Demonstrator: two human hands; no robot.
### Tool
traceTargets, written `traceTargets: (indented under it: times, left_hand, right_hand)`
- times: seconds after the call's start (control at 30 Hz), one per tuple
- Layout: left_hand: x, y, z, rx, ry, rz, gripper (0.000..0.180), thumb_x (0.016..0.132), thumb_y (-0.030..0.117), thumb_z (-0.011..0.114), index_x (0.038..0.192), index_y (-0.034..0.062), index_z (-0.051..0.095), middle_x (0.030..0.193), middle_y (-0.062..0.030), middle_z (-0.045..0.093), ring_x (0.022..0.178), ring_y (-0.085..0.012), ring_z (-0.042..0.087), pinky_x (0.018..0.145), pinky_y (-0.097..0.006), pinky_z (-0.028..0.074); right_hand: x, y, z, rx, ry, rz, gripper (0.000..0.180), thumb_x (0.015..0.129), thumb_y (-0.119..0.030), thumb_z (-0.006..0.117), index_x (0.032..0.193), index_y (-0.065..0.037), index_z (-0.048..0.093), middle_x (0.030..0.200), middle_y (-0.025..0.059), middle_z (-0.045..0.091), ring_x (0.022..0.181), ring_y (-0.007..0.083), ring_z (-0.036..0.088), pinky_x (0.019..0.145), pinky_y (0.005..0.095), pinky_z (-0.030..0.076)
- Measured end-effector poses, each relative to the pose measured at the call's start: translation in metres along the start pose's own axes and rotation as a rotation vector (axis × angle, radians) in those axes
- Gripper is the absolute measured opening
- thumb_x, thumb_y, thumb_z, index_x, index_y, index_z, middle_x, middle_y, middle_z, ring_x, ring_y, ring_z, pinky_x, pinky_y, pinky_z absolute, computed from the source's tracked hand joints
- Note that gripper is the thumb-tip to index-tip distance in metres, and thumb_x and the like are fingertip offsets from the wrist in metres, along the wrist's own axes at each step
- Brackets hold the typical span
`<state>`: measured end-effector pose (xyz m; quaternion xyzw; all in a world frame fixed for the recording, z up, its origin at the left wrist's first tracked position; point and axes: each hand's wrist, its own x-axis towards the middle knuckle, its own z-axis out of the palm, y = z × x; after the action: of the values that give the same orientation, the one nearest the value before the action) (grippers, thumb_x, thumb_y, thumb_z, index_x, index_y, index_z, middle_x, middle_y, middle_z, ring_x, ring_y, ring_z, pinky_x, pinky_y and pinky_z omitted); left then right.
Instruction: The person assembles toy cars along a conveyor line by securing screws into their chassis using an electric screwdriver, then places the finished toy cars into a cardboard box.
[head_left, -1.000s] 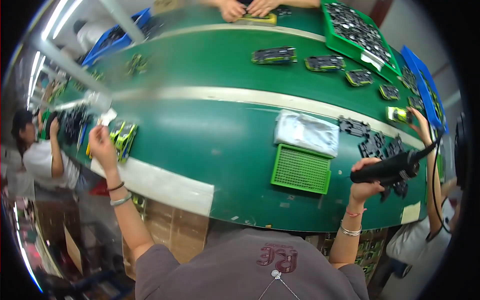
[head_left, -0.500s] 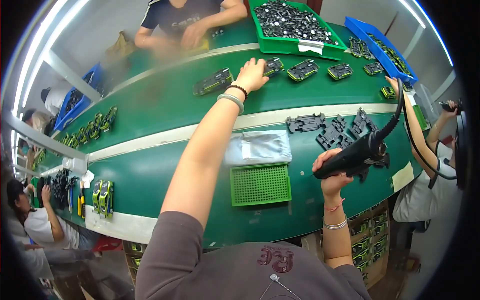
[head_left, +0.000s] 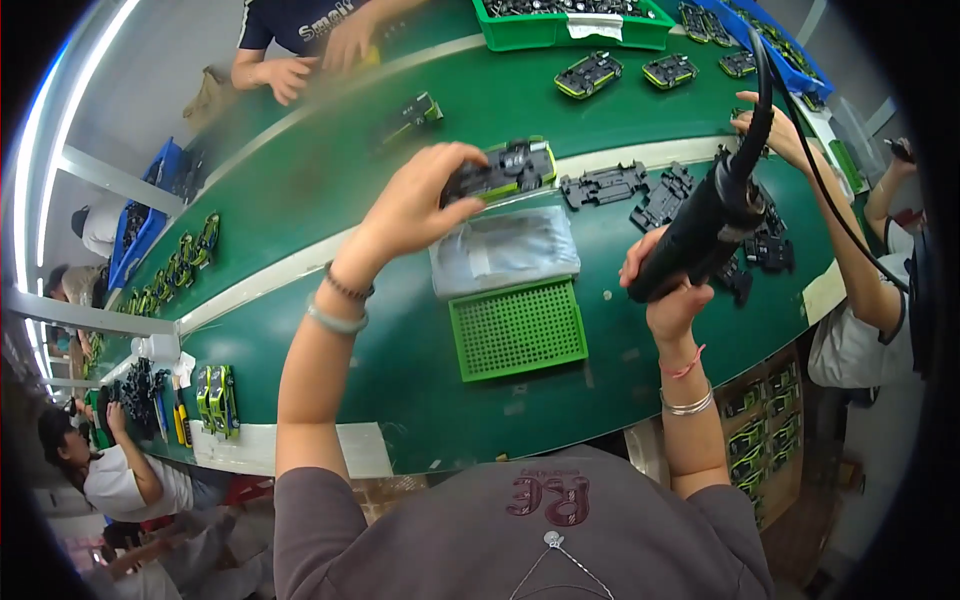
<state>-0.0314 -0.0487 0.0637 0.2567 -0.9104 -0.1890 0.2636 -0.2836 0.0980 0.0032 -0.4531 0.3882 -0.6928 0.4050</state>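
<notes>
My left hand (head_left: 420,200) is closed on a toy car (head_left: 518,168), black underside up with a yellow-green body edge, held over the pale strip in front of me. In my right hand (head_left: 676,308) is a black corded electric screwdriver (head_left: 690,235), gripped round its body and tilted; its tip is not clear to see. Between the hands lie a clear plastic bag (head_left: 505,250) and a shallow green perforated basket (head_left: 466,348). Black car chassis plates (head_left: 604,185) are spread beyond the screwdriver.
Upturned toy cars (head_left: 588,75) sit along the green belt (head_left: 330,165). Behind it stands a green bin (head_left: 500,32) of small parts. Across the belt a co-worker's hands (head_left: 345,42) are at work; another co-worker's arm (head_left: 825,200) reaches in from the right, near the screwdriver cable (head_left: 765,100).
My left hand has come back from the belt toward me with a toy car in it. My right hand still holds the screwdriver, now tilted more upright. The view has shifted.
</notes>
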Motion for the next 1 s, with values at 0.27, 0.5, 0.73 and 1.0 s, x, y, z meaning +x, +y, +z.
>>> traceTargets:
  times: [0.27,0.5,0.73,1.0]
  left_hand:
    - [-0.053,0.027,0.016,0.008,-0.142,-0.095,0.040,0.070,0.010,0.067,0.108,0.0065,0.054,0.107,-0.0122,0.054,0.101,-0.0300,0.050,0.088,-0.037,0.041]
    - [-0.062,0.014,0.031,-0.066,-0.052,-0.060,0.044,0.071,0.014,0.069,0.113,0.0105,0.056,0.115,-0.0139,0.051,0.108,-0.0308,0.047,0.091,-0.038,0.040]
    - [-0.065,0.008,0.036,-0.061,0.034,0.010,0.041,0.070,0.015,0.069,0.109,0.0095,0.057,0.109,-0.0144,0.052,0.102,-0.0313,0.048,0.088,-0.038,0.041]
    - [-0.069,0.003,0.038,-0.055,0.081,0.039,0.041,0.069,0.015,0.068,0.108,0.0102,0.058,0.107,-0.0143,0.052,0.102,-0.0310,0.049,0.088,-0.038,0.042]
  right_hand:
    - [-0.001,0.001,0.001,-0.108,0.020,-0.051,0.093,0.055,-0.090,0.033,0.082,-0.002,0.043,0.063,0.0067,0.048,0.052,0.0146,0.048,0.050,0.0249,0.041]
    - [-0.003,-0.018,0.033,0.215,0.026,-0.202,0.101,0.051,-0.094,0.020,0.084,-0.001,0.043,0.062,0.0072,0.048,0.054,0.0166,0.050,0.051,0.0290,0.044]
    - [-0.013,-0.006,0.111,0.368,-0.137,-0.066,0.103,0.050,-0.095,0.016,0.082,0.000,0.045,0.063,0.0086,0.050,0.052,0.0177,0.051,0.051,0.0281,0.044]
    - [-0.018,0.018,0.118,0.183,-0.161,0.010,0.100,0.052,-0.094,0.017,0.083,-0.002,0.042,0.062,0.0095,0.049,0.052,0.0175,0.049,0.050,0.0285,0.044]
